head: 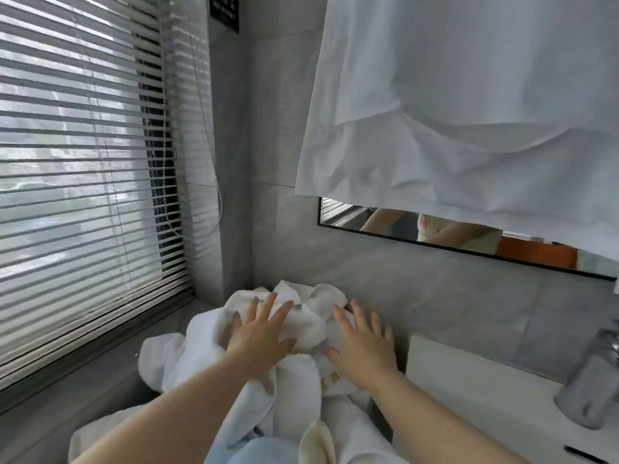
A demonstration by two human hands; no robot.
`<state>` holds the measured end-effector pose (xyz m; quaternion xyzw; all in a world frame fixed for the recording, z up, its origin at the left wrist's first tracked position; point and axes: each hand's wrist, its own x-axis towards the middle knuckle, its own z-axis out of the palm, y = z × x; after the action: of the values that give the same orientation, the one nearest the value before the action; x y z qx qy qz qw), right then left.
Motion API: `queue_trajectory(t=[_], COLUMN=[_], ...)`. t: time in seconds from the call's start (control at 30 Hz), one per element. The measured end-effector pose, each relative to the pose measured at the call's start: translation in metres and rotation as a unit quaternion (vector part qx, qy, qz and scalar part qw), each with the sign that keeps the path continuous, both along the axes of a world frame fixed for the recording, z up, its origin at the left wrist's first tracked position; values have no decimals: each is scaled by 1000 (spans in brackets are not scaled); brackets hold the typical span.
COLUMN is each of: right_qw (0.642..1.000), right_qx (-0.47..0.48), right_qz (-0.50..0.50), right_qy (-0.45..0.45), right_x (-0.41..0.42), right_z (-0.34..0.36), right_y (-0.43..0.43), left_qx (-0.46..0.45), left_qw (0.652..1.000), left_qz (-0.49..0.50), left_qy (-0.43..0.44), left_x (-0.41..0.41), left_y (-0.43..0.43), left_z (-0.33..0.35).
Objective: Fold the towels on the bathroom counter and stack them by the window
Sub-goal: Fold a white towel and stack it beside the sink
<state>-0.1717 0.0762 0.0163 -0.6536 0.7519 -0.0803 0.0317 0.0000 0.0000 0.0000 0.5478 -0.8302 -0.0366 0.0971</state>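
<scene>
Pressing on a crumpled heap of white towels (308, 321), the left hand (259, 334) and the right hand (365, 344) lay side by side, fingers (267, 308) straight and spread, flat on the cloth and gripping nothing. The heap sat on the grey counter (67, 420), pushed into the corner where the tiled wall (402, 296) met the window (83, 162), with loose ends trailing toward the person. No towel looked folded, so the work seemed to be at its start, with the pile being flattened or sorted. The next move would probably call for pulling one towel free, finding its corners and laying it out on a bare patch of counter. Slatted blinds covered the window. A large white cloth (469, 112) hung over most of the mirror (351, 217). At the right stood a white basin (469, 373) and a blurred chrome tap (596, 380).
</scene>
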Motion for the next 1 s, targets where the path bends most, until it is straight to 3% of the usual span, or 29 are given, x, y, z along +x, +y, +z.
queue_trajectory(t=[0.2,0.33,0.43,0.6,0.7,0.77,0.83,0.93,1.0], right_qw=[999,998,995,975,945,939,932,889,890], right_qx=[37,43,21,-38,-146,-186,-188,-156,-146], right_qz=[5,-7,-4,13,18,9,9,50,35], right_qy=[-24,-51,-96,-218,-292,-290,-310,-427,-431], right_x=[-2,-8,-6,6,14,19,21,28,30], right_z=[-30,-37,-33,-13,13,34,54,84,102], right_y=[-23,-25,-20,-11,-4,-2,1,25,48], left_qx=[80,49,59,11,-7,-4,-2,-6,-5], left_qw=[997,983,949,859,819,792,780,766,745], left_qz=[4,35,59,38,-15,-70,-118,-188,-215], left_qy=[-4,172,304,511,574,606,615,614,632], left_x=[-13,-15,-16,-26,-29,-29,-30,-33,-33], left_y=[-25,-31,-23,9,34,52,72,101,115], left_z=[-27,-32,-19,29,67,94,119,148,159])
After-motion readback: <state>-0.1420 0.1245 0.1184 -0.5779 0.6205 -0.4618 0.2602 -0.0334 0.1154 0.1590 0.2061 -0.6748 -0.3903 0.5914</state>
